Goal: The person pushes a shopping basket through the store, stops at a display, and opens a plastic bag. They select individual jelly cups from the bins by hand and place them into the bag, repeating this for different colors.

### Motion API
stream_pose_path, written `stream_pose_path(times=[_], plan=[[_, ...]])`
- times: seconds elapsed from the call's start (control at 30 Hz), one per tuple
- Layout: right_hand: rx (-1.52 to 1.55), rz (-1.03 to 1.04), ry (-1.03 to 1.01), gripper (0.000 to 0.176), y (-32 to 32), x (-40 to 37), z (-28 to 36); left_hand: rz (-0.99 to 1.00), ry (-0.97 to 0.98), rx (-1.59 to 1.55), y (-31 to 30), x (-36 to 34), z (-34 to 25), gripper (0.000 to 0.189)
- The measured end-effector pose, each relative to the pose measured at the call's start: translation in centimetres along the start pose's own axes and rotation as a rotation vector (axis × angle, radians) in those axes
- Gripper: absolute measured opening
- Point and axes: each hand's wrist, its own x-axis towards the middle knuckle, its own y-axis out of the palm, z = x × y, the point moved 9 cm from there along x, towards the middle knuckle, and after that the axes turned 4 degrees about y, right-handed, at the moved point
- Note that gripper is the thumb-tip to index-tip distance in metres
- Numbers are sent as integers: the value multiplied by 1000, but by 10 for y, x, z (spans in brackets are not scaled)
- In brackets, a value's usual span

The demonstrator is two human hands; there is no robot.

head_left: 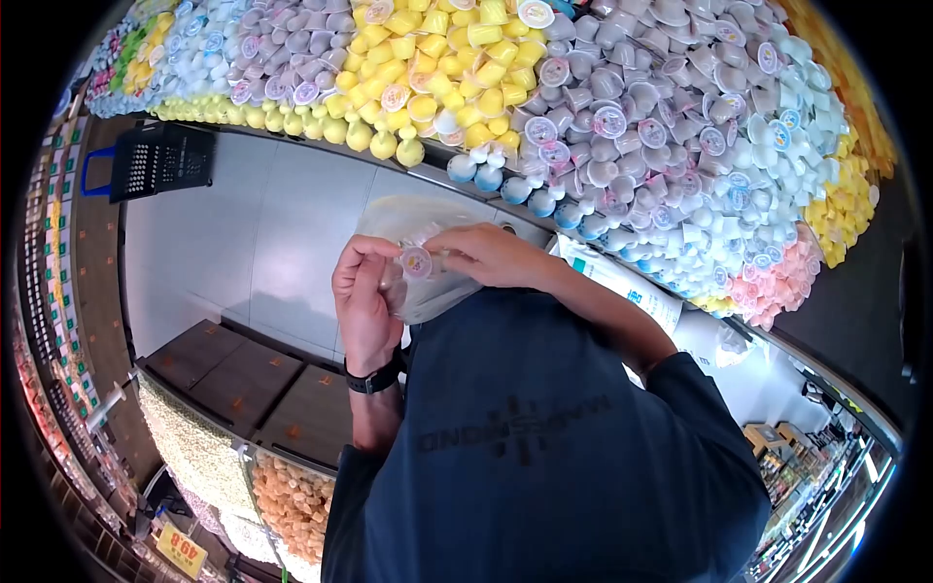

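Head view: both hands meet at the centre, above the dark blue shirt (pixel 544 437). The left hand (pixel 364 296), with a black watch (pixel 374 379) at its wrist, has its grip pressed together on the mouth of a clear plastic bag (pixel 428 219), which bulges toward 12 o'clock of the hands. The right hand (pixel 491 255), at 3 o'clock of the left, seems to pinch a small jelly cup (pixel 416 262) with a pink-printed lid in its grip. The cup sits right at the bag's opening, touching the left thumb.

A heap of jelly cups (pixel 661 107) fills the view from 10 to 3 o'clock. A black basket (pixel 160 160) sits at 10 o'clock and bins of snacks (pixel 292 500) at 7.

To bag the cup well, I judge, the left hand should hold the mouth wide and taut. The right should carry the cup past the rim before loosening, so it falls inside the film and not beside it.
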Motion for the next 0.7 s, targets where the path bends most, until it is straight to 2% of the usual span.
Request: stream_pose_path(times=[0.03,0.1,0.17,0.23,0.33,0.37,0.43,0.47,0.53,0.57,0.63,0.7], plan=[[-102,-30,0,32,-8,-2,4,15,5,-8,0,-1,-3,14],[-88,-177,14,29,-27,-15,-2,-140,-17,127,-12,-6,-1,14],[-94,-258,41,23,-56,-32,-1,-81,51,133,-14,-5,1,14],[-25,-255,123,21,-80,-45,8,22,-29,-52,-2,-10,-4,17],[-67,-603,70,20,-160,-82,7,56,21,-78,2,-11,-9,16],[-118,-785,139,18,-195,-101,0,66,24,-81,4,-11,-10,16],[-352,-1141,125,16,-262,-139,5,76,28,-85,6,-12,-13,17],[-433,-1242,185,19,-289,-152,-2,81,30,-82,6,-12,-13,17],[-849,-1341,150,26,-324,-158,0,68,4,-73,4,-12,-9,16],[-849,-1347,153,26,-336,-154,-3,74,3,-71,5,-12,-9,16],[-1155,-1339,59,33,-342,-141,8,62,-10,-45,6,-12,-7,16],[-1187,-1282,40,33,-350,-130,-2,80,-6,-47,6,-13,-8,16]])
